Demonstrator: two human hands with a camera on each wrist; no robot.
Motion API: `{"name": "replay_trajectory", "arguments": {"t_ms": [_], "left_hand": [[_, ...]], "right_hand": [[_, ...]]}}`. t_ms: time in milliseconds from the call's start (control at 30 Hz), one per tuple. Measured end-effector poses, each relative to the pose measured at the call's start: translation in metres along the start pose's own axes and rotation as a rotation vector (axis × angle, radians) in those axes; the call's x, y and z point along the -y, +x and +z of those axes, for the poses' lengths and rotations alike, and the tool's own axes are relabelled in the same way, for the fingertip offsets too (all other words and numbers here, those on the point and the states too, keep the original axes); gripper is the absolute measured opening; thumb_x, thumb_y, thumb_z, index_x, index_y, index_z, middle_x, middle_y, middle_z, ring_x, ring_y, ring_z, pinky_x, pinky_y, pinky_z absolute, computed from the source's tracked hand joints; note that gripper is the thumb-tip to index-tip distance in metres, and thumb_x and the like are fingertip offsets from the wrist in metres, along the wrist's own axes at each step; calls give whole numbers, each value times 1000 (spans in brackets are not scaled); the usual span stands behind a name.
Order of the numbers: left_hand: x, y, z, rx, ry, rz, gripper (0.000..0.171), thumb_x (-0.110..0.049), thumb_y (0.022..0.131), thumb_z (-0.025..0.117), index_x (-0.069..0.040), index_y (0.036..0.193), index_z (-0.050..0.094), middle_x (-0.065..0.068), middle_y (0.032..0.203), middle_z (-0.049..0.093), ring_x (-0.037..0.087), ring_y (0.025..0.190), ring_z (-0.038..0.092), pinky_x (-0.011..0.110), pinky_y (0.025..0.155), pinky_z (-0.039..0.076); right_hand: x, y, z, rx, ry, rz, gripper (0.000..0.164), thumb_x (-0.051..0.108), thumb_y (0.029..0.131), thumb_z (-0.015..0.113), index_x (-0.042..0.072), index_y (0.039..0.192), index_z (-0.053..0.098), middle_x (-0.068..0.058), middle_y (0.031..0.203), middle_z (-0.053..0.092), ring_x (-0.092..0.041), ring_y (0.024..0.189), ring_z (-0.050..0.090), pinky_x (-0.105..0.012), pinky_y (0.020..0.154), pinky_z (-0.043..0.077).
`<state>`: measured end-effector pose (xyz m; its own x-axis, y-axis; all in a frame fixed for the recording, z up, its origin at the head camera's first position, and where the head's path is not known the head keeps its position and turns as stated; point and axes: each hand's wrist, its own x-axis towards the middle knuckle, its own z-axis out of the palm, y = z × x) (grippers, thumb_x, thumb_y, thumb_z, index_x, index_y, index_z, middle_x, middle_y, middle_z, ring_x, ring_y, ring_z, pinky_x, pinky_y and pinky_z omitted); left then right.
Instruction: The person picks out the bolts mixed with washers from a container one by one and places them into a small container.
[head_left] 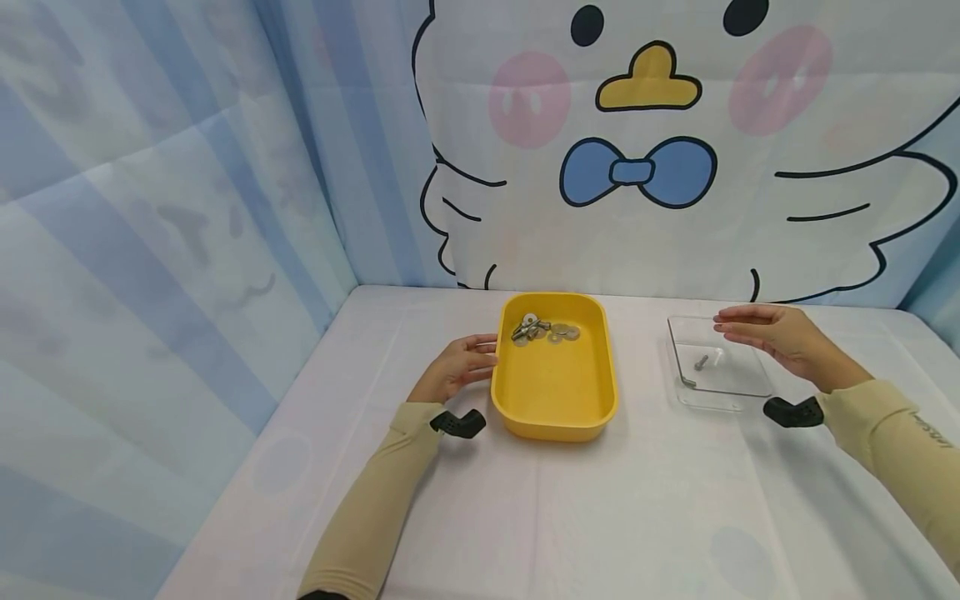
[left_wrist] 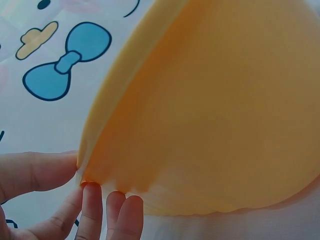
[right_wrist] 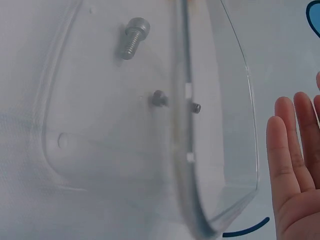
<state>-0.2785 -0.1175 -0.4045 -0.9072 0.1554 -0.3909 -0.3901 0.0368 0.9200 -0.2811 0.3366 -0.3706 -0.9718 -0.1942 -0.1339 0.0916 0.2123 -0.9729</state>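
In the head view a yellow tray (head_left: pixel 555 400) holds a small heap of silver bolts (head_left: pixel 528 329) and washers (head_left: pixel 562 332) near its far end. My left hand (head_left: pixel 459 367) touches the tray's left side with loosely extended fingers; the left wrist view shows the fingertips (left_wrist: pixel 92 192) against the yellow wall. To the right stands a clear plastic box (head_left: pixel 727 393). Inside it lies a socket-head bolt (right_wrist: pixel 134 39), and a second bolt (right_wrist: pixel 159 98) shows partly behind the clear rim. My right hand (head_left: pixel 783 340) is over the box's far right part, fingers extended, holding nothing.
A white cloth (head_left: pixel 540 517) covers the table. Behind it hangs a curtain (head_left: pixel 637 242) with a cartoon bird, and a blue-and-white curtain (head_left: pixel 150 292) closes the left side. A black wrist mount (head_left: pixel 459 423) sits under each forearm's cuff.
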Motion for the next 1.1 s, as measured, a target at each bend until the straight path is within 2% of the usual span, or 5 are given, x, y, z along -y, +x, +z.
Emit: {"name": "replay_trajectory", "arguments": {"t_ms": [300, 400, 633, 933, 1100], "left_hand": [[0, -1, 1, 4, -4, 3, 50, -1, 88, 61, -9, 135, 48, 12, 136, 52, 28, 120, 56, 38, 101, 48], [0, 0, 1, 2, -7, 1, 50, -1, 88, 61, -9, 135, 48, 11, 137, 52, 28, 120, 56, 37, 101, 49], [-1, 0, 2, -6, -2, -3, 50, -1, 88, 61, -9, 135, 48, 10, 138, 51, 27, 121, 55, 37, 101, 49], [-2, -1, 1, 15, -6, 2, 50, 0, 88, 60, -8, 136, 47, 12, 139, 50, 29, 122, 54, 38, 103, 47], [-2, -1, 1, 14, -5, -4, 50, -1, 88, 60, -9, 136, 47, 11, 140, 49, 28, 122, 54, 38, 103, 47]], "right_hand": [[-3, 1, -5, 84, 132, 20, 20, 16, 95, 55, 24, 113, 53, 23, 100, 66, 1, 89, 67, -18, 78, 57], [-1, -1, -5, 95, 64, 5, 22, 19, 97, 51, 22, 119, 48, 25, 101, 65, 4, 92, 66, -17, 79, 56], [11, -2, 2, 80, -139, -62, 26, 18, 93, 59, 29, 116, 57, 26, 102, 64, 8, 94, 62, -14, 80, 55], [39, 2, 13, 57, -233, -95, 30, 19, 90, 63, 30, 118, 58, 29, 103, 62, 7, 96, 62, -13, 81, 54], [55, 8, 24, 45, -283, -109, 39, 23, 91, 63, 16, 128, 54, 28, 104, 63, 4, 99, 63, -13, 82, 53]]}}
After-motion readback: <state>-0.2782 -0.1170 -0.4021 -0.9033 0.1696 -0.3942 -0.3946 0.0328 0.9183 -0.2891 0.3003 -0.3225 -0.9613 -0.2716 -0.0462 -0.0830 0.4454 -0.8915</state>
